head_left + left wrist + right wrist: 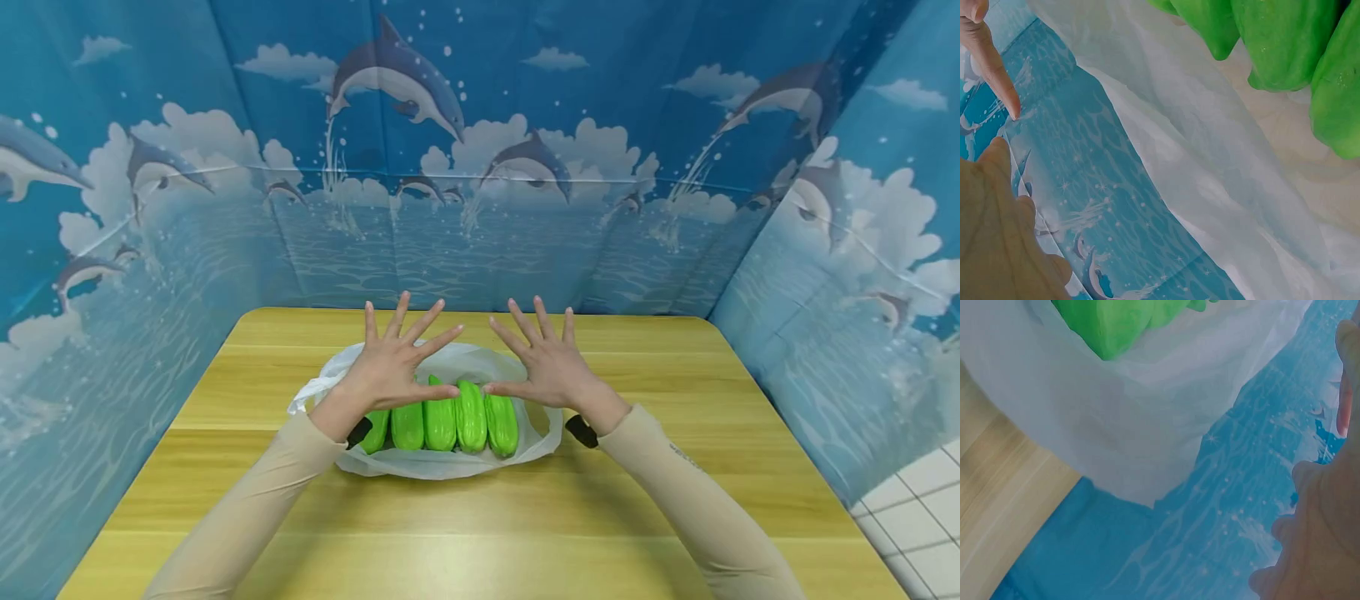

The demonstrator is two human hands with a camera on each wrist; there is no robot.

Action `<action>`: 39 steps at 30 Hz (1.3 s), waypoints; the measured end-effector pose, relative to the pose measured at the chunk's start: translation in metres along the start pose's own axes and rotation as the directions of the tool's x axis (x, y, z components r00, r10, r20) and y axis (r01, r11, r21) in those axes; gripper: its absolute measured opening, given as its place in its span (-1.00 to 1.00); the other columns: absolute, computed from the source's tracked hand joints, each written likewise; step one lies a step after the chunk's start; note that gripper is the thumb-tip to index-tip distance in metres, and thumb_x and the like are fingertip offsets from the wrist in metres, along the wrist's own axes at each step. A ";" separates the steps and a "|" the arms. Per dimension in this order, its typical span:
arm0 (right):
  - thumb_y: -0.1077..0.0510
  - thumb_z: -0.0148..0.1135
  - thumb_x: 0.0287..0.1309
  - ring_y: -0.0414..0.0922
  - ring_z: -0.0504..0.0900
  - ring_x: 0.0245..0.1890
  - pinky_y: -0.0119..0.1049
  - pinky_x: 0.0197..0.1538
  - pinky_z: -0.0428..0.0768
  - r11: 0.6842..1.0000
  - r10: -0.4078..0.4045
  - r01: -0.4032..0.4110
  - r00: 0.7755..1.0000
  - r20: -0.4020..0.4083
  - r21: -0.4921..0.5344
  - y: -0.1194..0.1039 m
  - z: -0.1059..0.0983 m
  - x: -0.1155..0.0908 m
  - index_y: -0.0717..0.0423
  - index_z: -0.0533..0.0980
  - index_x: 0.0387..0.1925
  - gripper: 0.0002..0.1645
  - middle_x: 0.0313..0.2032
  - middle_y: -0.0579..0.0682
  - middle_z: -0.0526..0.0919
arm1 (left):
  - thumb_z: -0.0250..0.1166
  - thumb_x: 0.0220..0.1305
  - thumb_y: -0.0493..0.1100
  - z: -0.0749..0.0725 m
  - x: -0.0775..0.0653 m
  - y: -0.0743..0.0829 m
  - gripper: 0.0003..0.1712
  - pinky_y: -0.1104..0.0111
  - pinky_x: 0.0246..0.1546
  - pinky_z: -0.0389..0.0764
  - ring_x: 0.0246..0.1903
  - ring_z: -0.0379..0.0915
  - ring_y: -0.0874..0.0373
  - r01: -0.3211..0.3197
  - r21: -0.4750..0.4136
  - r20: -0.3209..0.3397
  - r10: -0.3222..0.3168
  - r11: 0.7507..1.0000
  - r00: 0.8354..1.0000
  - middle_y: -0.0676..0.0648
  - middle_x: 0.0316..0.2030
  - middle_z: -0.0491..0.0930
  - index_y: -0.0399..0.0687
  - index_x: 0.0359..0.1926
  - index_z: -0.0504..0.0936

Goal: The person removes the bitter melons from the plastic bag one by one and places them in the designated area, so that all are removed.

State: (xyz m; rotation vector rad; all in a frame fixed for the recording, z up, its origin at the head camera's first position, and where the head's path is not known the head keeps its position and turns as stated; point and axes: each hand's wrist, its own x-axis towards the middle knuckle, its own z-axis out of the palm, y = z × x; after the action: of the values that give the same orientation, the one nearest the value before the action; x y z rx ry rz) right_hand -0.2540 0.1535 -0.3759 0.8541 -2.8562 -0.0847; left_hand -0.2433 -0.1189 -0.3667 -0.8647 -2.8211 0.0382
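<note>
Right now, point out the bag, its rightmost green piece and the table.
Bag (450, 467): head view, on its near rim.
Rightmost green piece (502, 425): head view, mid-body.
Table (450, 542): head view, bare near surface.

Green vegetables (1285, 44) in white bag (1179, 156), upper right; dolphin-print curtain (1100, 169); left hand's fingers (1055, 267) lower left.

Screened-off table nook; whether in a home, shop or workplace, cannot tell. Blue curtain (480, 250) hangs on the far side and both flanks, close about the table (465, 542). Printed on it: leaping dolphins (401, 79), white clouds (180, 142), rippled water; fold creases show across the cloth. Tabletop pale yellow, wood-grained, far corners rounded. At lower right, past the curtain's hem, white square tiles (930, 500) with dark joints, as in a tiled room.
</note>
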 end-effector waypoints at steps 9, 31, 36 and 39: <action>-0.71 -0.24 -0.07 0.23 -0.40 0.40 0.36 0.19 -0.40 1.000 -0.011 0.011 1.000 -0.004 -0.005 -0.002 0.003 0.001 -0.27 -0.18 0.48 0.18 0.47 0.00 -0.37 | -0.23 -0.01 0.71 0.003 0.000 0.001 0.00 -0.33 0.06 -0.58 0.35 -0.78 -0.14 -0.006 0.012 -0.008 0.006 1.000 1.000 0.13 0.46 -0.40 0.56 0.44 -0.11; -0.63 -0.15 0.03 0.17 -0.01 0.39 0.27 0.24 -0.01 0.988 -0.092 0.108 0.986 -0.141 0.108 -0.005 0.005 0.001 -0.07 0.06 0.45 0.12 0.41 0.15 0.05 | -0.22 0.07 0.65 0.006 -0.003 -0.011 -0.01 -0.10 0.28 -0.34 0.42 -0.30 -0.09 -0.010 -0.021 -0.129 0.007 1.000 0.992 -0.04 0.45 -0.09 0.32 0.44 0.11; -0.58 -0.10 0.07 0.08 0.30 0.21 0.13 0.13 0.20 0.980 -0.105 0.138 0.970 -0.219 0.140 -0.007 0.008 0.001 0.01 0.25 0.36 0.03 0.22 0.11 0.36 | -0.06 0.08 0.60 0.003 -0.012 -0.016 -0.03 -0.05 0.28 -0.05 0.35 0.00 -0.11 0.054 -0.156 -0.182 -0.082 0.986 0.980 -0.09 0.36 0.17 0.17 0.36 0.29; -0.57 -0.10 0.08 0.04 0.37 0.12 0.07 0.07 0.26 0.972 -0.081 0.126 0.972 -0.223 0.197 -0.009 0.010 0.001 0.05 0.33 0.29 0.00 0.13 0.06 0.44 | -0.01 0.01 0.62 0.002 -0.019 -0.019 0.01 -0.07 0.21 0.10 0.28 0.12 -0.13 0.144 -0.245 -0.169 -0.189 0.959 0.967 -0.10 0.30 0.26 0.14 0.34 0.33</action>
State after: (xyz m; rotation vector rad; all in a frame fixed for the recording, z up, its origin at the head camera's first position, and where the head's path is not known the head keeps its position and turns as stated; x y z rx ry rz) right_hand -0.2515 0.1451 -0.3871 0.9861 -2.6499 0.2844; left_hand -0.2385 -0.1458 -0.3700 -0.6290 -2.7392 -0.3846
